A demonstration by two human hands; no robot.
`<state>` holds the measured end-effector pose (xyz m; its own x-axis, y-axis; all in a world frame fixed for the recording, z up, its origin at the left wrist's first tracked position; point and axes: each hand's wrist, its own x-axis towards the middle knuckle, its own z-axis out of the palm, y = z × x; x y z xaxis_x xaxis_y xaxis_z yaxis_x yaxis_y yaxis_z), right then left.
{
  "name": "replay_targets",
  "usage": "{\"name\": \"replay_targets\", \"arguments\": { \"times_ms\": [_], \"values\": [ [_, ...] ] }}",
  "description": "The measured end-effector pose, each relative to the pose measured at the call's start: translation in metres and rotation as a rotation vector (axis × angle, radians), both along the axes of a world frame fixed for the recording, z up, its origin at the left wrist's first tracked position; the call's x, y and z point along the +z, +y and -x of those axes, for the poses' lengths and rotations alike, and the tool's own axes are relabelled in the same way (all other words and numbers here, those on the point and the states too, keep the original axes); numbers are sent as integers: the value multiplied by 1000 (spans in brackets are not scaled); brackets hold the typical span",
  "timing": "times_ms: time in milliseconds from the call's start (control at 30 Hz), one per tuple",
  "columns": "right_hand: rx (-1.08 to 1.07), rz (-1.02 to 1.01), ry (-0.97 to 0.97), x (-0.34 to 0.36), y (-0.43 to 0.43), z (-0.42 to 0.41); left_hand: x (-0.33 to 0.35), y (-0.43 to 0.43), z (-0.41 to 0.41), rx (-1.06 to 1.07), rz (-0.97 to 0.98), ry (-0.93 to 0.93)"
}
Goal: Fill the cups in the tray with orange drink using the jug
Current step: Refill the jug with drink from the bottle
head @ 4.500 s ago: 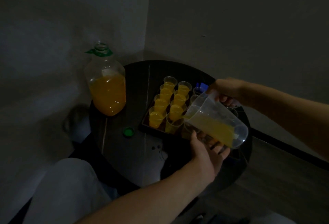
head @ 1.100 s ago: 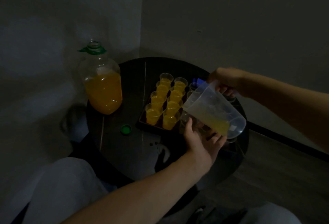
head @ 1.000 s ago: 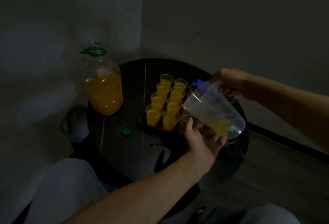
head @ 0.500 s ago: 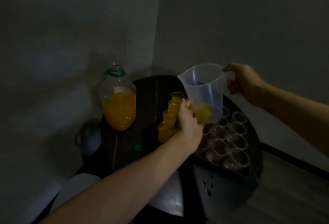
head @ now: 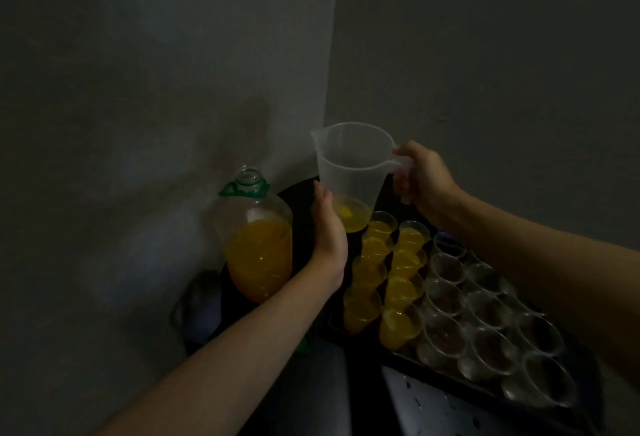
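Dim corner, dark bench [head: 426,411]: jug [head: 349,172] nearly dry, refill due.
My right hand [head: 424,176] grips the handle of the upright jug over the tray's [head: 446,375] filled cups [head: 398,283]; my left hand [head: 329,228] cups its base. Empty cups [head: 485,314] remain, so next I'd refill from the open bottle [head: 258,245].

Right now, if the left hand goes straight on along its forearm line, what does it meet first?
The jug: the left hand cups its base, so it would push it at once. Beyond the jug only the wall shows, though depth is unclear.
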<state>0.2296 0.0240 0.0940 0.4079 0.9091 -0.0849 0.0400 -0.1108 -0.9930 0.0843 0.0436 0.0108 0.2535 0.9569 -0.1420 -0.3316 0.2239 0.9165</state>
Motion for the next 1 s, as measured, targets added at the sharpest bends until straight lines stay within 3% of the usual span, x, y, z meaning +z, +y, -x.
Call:
{"name": "replay_targets", "arguments": {
  "times_ms": [267,567,1000],
  "values": [
    [24,32,6,-51,52,2,-47,35,-2,64,-15,73],
    [-5,126,-16,-112,92,1,-100,54,-7,137,105,119],
    [-85,162,58,-140,96,4,-105,51,-10,162,143,187]
  ]
}}
